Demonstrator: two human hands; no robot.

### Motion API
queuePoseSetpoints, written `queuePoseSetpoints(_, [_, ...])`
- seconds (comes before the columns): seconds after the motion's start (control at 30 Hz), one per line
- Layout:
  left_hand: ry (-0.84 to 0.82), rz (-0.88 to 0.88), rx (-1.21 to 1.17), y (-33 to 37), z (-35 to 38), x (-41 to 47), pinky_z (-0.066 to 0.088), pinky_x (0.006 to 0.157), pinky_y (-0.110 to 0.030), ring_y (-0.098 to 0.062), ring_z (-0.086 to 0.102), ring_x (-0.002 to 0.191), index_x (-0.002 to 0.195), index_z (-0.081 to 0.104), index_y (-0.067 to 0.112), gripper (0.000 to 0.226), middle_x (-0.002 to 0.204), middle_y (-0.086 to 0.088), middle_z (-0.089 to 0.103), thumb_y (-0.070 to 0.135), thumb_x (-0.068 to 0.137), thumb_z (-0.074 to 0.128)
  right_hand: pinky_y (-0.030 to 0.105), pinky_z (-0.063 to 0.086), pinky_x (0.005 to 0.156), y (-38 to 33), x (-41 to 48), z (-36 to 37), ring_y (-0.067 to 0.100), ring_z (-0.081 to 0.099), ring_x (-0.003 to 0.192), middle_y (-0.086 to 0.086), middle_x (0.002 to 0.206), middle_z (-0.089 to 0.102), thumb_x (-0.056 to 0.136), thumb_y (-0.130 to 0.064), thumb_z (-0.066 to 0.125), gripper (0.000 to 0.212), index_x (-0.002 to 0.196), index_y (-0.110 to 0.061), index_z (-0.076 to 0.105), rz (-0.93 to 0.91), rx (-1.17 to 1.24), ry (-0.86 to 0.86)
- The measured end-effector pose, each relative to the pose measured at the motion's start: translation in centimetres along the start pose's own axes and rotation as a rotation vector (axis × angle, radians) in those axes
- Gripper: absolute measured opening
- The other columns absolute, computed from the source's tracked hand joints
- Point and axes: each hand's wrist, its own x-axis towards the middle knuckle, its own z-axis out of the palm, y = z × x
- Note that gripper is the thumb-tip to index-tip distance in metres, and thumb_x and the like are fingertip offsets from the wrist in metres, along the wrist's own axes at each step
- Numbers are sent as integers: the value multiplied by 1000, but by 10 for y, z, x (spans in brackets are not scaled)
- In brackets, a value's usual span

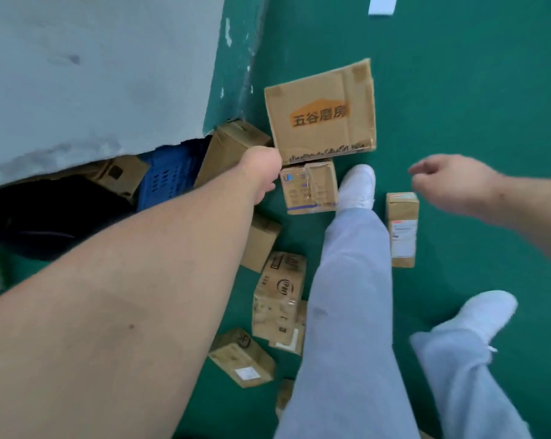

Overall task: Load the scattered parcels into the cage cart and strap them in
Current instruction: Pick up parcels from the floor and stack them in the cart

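Head view shows the left hand (263, 171) reaching to the bottom corner of the big brown box (320, 112), with a small taped box (309, 188) just beside it; its fingers are hidden, so I cannot tell if it grips anything. The right hand (448, 182) hangs loose and holds nothing, close to a thin box (402, 229) on the green floor (473, 90). More boxes (278, 293) lie behind the left hand, nearer the person.
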Motion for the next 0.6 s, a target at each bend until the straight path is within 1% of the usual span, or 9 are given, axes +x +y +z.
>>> queuePoseSetpoints(0.13, [24,-34,-26,-1,13,67,46,108,-38,-18,54,113,93,52,23,29,112,2,62,5,104,32,31,40,106,-12,78,24,28,54,130,5,146,57,100,-25,48,46,146,-27,53,19,28,-3])
queuePoseSetpoints(0.23, [24,-43,-33,-4,23,115,50,98,-35,-13,56,106,112,59,17,30,107,4,64,5,102,33,33,41,106,-10,124,37,31,53,131,8,146,55,99,-21,47,53,151,-29,46,69,78,54])
queuePoseSetpoints(0.33, [22,13,-15,-8,26,141,48,73,-29,-15,61,96,120,64,14,32,104,-1,69,8,101,39,27,47,72,-4,164,50,36,58,121,13,144,54,99,-16,42,62,158,-34,33,147,88,115])
queuePoseSetpoints(0.4, [-5,5,-56,-9,30,149,46,73,-29,-18,60,93,128,62,7,39,99,-3,67,4,97,38,26,52,63,-2,185,62,35,55,129,6,156,44,101,-14,38,64,160,-37,25,166,67,90])
queuePoseSetpoints(0.47, [-57,-11,-74,-11,26,150,52,92,-38,-24,60,98,117,60,-1,36,106,-8,66,-3,90,36,31,56,91,-4,188,73,29,43,141,-5,163,33,105,-12,41,57,158,-32,34,31,-81,-9])
queuePoseSetpoints(0.5, [-89,-21,-82,-8,26,147,51,99,-43,-28,60,105,98,57,2,25,116,-11,65,-6,85,37,40,53,101,0,190,73,30,47,136,-2,158,42,102,-11,53,50,151,-23,48,-74,-137,-12])
queuePoseSetpoints(0.53, [-110,-11,-98,-8,23,146,49,104,-47,-31,57,112,81,48,5,16,127,-14,61,-8,80,38,50,53,99,2,192,78,35,56,123,7,142,59,92,-8,72,44,135,-11,64,-79,-100,-43])
queuePoseSetpoints(0.57, [-122,-2,-122,-7,21,143,46,106,-50,-34,55,118,74,39,7,16,134,-16,56,-8,74,40,58,57,89,18,206,79,41,64,106,15,116,72,76,-6,87,41,114,-3,73,-95,-163,-117])
queuePoseSetpoints(0.6, [-131,18,-148,-7,18,137,46,107,-52,-35,54,120,74,38,8,16,135,-17,55,-6,69,42,57,59,79,23,211,69,41,67,93,15,95,74,68,-9,91,36,100,-4,75,-153,-10,-82])
